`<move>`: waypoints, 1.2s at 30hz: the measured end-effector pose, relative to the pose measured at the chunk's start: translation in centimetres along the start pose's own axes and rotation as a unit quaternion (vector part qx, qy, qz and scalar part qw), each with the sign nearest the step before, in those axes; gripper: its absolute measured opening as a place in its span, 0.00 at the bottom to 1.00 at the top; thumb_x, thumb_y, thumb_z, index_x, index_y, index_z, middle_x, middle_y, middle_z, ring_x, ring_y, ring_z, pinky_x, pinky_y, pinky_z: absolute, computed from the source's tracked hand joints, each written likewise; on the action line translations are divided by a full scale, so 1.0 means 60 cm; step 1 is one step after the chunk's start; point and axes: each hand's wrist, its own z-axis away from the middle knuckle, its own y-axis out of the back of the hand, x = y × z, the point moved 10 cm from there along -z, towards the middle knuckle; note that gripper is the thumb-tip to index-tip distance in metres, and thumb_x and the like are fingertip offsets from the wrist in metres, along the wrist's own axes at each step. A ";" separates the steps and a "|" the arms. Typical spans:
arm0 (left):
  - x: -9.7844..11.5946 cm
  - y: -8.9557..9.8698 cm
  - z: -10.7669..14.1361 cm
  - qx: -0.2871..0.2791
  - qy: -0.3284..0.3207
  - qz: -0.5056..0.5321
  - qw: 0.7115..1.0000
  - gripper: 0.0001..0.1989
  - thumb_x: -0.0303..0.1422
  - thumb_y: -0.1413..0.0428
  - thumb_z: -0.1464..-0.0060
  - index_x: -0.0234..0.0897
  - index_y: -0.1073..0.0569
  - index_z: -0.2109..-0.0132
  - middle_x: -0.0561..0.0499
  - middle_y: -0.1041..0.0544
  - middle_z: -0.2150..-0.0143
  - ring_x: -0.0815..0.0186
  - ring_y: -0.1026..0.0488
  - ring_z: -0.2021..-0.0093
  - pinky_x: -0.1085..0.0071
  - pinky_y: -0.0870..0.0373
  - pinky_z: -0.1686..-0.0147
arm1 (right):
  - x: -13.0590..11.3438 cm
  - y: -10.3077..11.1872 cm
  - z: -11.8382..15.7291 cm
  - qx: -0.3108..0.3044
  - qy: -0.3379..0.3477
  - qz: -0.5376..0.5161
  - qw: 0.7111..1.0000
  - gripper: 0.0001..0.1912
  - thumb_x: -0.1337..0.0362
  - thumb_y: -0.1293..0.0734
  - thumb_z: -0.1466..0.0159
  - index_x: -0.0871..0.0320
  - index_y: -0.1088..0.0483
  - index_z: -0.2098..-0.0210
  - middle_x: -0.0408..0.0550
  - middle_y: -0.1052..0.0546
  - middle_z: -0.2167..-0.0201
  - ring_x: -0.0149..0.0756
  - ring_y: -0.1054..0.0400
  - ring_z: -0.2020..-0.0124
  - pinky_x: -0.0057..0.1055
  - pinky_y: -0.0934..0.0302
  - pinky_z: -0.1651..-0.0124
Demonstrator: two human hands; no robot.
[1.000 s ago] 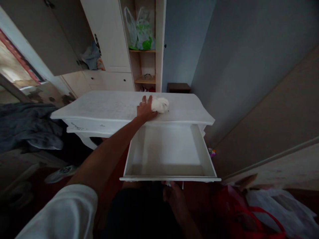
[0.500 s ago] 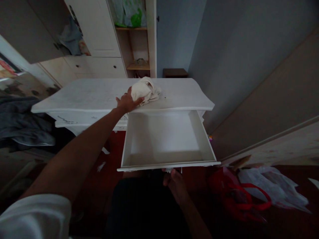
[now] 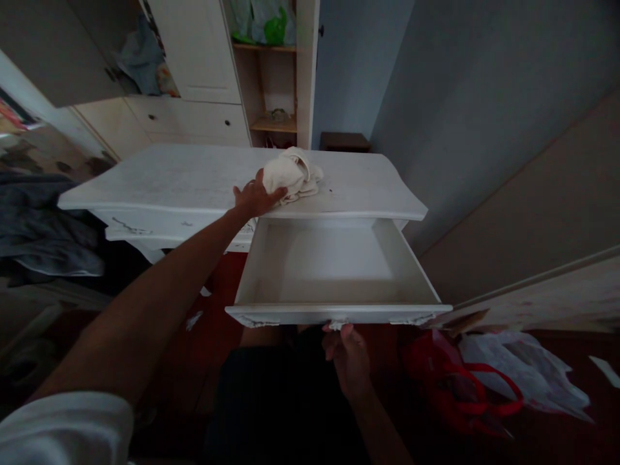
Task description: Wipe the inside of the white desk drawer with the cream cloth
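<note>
A crumpled cream cloth lies on top of the white dresser, and my left hand is closed on its left side. Below the dresser top, a white drawer stands pulled out toward me, with nothing inside it. My right hand is under the middle of the drawer's front, its fingers closed round the ornate white handle.
Behind the dresser are a white cabinet and open shelves with plastic bags. Dark clothes lie at the left. A red bag and a clear plastic bag are on the floor at right.
The drawer's front now shows more of its face and handle and reaches further to the right. The view has shifted slightly. Both hands keep their holds.
</note>
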 end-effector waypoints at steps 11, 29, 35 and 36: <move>-0.012 -0.010 -0.015 -0.046 0.016 0.024 0.999 0.50 0.63 0.55 0.52 0.38 0.53 0.30 0.33 0.36 0.35 0.41 0.43 0.34 0.39 0.57 0.38 | -0.010 -0.016 -0.089 0.031 0.044 0.003 0.999 0.24 0.42 0.30 0.44 0.58 0.25 0.77 0.44 0.25 0.80 0.27 0.40 0.82 0.28 0.44 0.75; -0.011 -0.008 0.000 -0.001 -0.004 0.041 0.999 0.50 0.63 0.54 0.50 0.34 0.51 0.30 0.30 0.40 0.33 0.40 0.48 0.31 0.40 0.61 0.36 | -0.043 -0.072 -0.331 0.027 0.087 0.064 0.994 0.29 0.37 0.33 0.46 0.59 0.28 0.75 0.40 0.31 0.86 0.27 0.43 0.84 0.27 0.51 0.78; -0.007 -0.002 0.010 0.025 -0.010 0.055 0.998 0.48 0.61 0.53 0.49 0.34 0.51 0.31 0.30 0.40 0.33 0.41 0.47 0.32 0.40 0.62 0.36 | -0.035 -0.084 -0.379 0.038 0.038 0.014 0.998 0.27 0.38 0.31 0.47 0.58 0.30 0.73 0.36 0.35 0.87 0.25 0.46 0.85 0.25 0.51 0.80; -0.006 -0.001 0.012 0.029 -0.014 0.054 0.998 0.48 0.61 0.53 0.48 0.34 0.51 0.31 0.30 0.39 0.33 0.42 0.46 0.32 0.40 0.61 0.36 | -0.034 -0.087 -0.383 0.039 0.031 0.010 0.999 0.27 0.38 0.31 0.47 0.58 0.30 0.73 0.36 0.35 0.87 0.25 0.47 0.85 0.25 0.51 0.80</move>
